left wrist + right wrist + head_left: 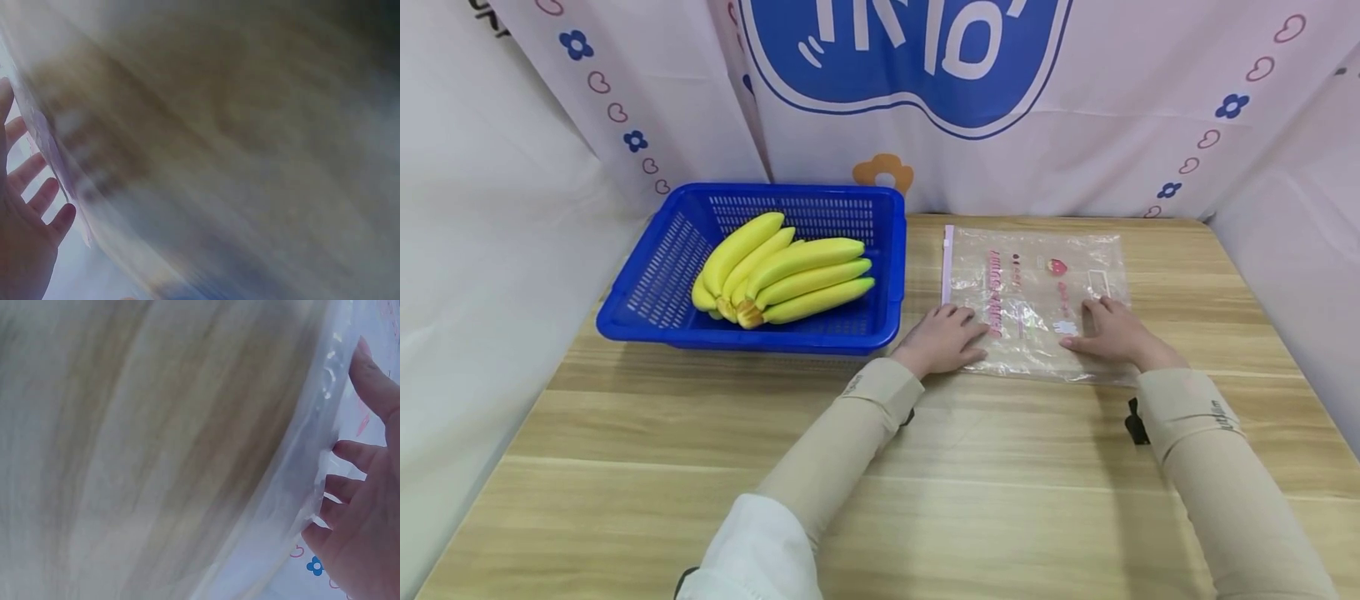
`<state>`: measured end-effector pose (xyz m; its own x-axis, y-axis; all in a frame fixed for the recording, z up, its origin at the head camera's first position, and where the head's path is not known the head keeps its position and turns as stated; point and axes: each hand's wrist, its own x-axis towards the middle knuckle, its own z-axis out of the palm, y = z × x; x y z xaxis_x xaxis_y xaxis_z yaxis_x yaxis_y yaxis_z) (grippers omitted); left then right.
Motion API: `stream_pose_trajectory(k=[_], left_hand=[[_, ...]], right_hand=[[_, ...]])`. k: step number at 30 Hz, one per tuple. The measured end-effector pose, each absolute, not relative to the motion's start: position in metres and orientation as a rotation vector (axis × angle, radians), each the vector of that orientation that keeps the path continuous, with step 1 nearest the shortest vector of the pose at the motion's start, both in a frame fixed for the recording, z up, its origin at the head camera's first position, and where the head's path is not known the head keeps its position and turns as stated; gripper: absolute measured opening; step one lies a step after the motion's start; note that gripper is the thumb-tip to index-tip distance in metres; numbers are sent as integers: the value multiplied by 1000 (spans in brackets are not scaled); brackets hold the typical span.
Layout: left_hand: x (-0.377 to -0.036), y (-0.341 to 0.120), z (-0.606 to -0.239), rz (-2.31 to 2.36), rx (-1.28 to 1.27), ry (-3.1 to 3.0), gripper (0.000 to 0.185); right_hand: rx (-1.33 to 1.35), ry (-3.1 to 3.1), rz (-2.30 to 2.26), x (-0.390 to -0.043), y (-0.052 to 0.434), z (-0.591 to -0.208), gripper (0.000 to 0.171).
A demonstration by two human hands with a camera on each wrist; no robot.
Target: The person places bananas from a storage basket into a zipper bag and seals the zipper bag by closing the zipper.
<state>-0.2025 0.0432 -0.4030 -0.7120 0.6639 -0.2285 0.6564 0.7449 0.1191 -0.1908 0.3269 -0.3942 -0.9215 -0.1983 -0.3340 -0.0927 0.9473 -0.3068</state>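
A clear plastic zip bag with pink lettering and a strawberry print lies flat on the wooden table. Its pale purple slider edge runs along the left side. My left hand rests at the bag's lower left corner, fingers spread and fairly straight. Over on the right side, my right hand touches the bag with its fingers extended. In the left wrist view the left hand shows spread fingers beside the purple edge. The right wrist view has the right hand with fingertips at the bag's rim.
A blue plastic basket stands left of the bag, close to my left hand. Two bunches of yellow bananas lie in it. A printed white curtain hangs behind the wooden table.
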Motion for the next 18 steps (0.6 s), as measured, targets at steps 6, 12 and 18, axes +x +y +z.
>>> stream_pose_trajectory(k=[6,12,18], left_hand=[[-205,42,-404,138,998,2711,54],[-208,41,-404,382,863,2742,54],[-213,41,-406,755,588,2768,48]], right_hand=[[-244,2753,-393,-190,327,-392,83],[-242,2758,-381,-190,326,-391,81],[-267,2794,-375,-192,316,-386,73]])
